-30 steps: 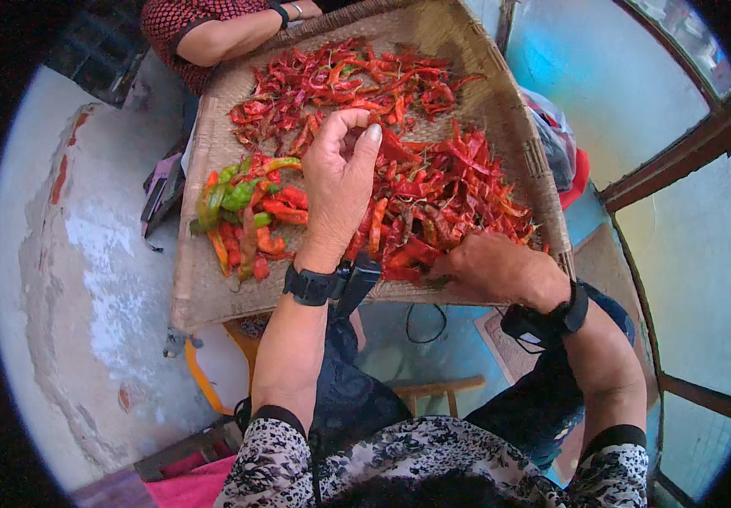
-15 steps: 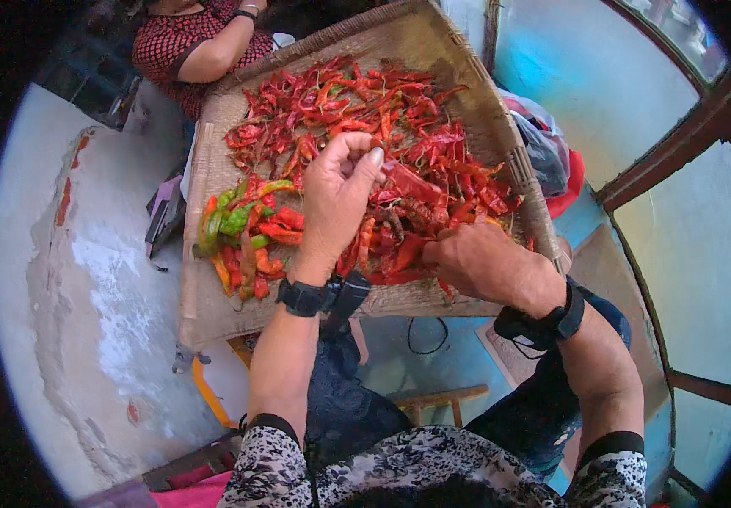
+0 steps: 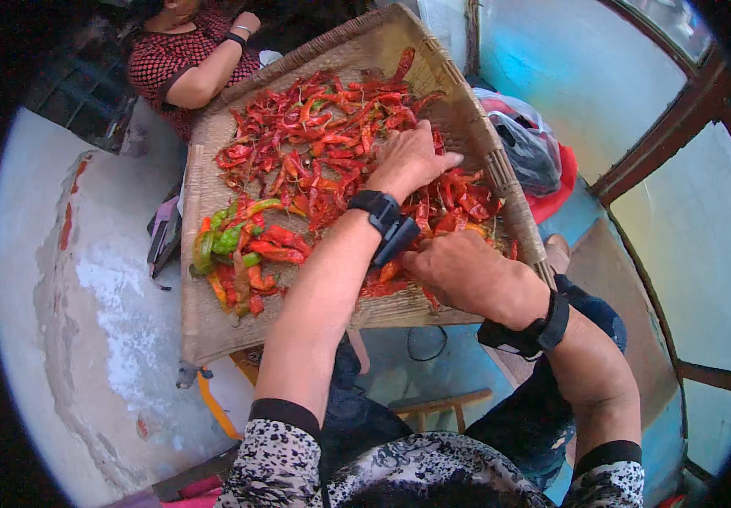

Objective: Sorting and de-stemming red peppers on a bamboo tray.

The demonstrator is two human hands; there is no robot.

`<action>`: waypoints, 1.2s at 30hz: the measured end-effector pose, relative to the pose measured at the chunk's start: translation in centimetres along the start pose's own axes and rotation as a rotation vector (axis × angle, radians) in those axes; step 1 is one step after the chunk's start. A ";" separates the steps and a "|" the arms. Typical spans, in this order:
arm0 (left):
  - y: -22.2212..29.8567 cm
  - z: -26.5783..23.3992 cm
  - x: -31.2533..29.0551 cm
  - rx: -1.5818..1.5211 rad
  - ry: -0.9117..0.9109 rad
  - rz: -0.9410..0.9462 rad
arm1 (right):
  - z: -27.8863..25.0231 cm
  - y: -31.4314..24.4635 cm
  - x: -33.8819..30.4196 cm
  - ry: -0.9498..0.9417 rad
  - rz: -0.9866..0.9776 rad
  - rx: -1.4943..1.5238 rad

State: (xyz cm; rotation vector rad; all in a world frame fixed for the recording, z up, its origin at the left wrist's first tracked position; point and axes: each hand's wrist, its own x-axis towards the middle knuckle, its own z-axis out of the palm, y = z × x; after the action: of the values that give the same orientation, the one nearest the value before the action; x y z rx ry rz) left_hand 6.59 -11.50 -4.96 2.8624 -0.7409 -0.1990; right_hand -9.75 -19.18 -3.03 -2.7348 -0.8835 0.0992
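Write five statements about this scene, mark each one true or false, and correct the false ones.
1. The left hand is farther from the wearer's body than the right hand. True.
2. Red peppers cover much of the woven tray. True.
3. The green peppers lie in the tray's far right corner. False: the green peppers are on the left side, toward the near edge.
4. The plastic bag sits inside the tray. False: the plastic bag is outside, beyond the right edge.
5. Another person is beside the tray's far left part, wearing a dark wristband. True.
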 end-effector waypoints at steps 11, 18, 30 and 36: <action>-3.1 -2.3 -4.0 -0.748 0.374 0.245 | -0.1 0.6 0.0 0.017 0.014 -0.022; -4.3 -2.8 -12.0 -0.900 0.539 0.146 | -1.2 1.6 0.2 0.022 0.051 0.105; -5.5 -1.4 -15.4 -0.260 0.306 0.403 | -2.7 3.1 -0.1 0.392 0.303 0.186; -5.0 -1.7 -15.8 -0.200 0.342 0.464 | -2.1 2.3 0.5 0.510 0.176 0.118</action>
State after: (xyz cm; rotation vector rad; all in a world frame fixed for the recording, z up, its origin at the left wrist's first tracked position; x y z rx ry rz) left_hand -4.49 0.82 -3.03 2.3661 -1.1948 0.2569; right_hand -7.71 -21.19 -1.61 -2.5353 -0.4765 -0.4756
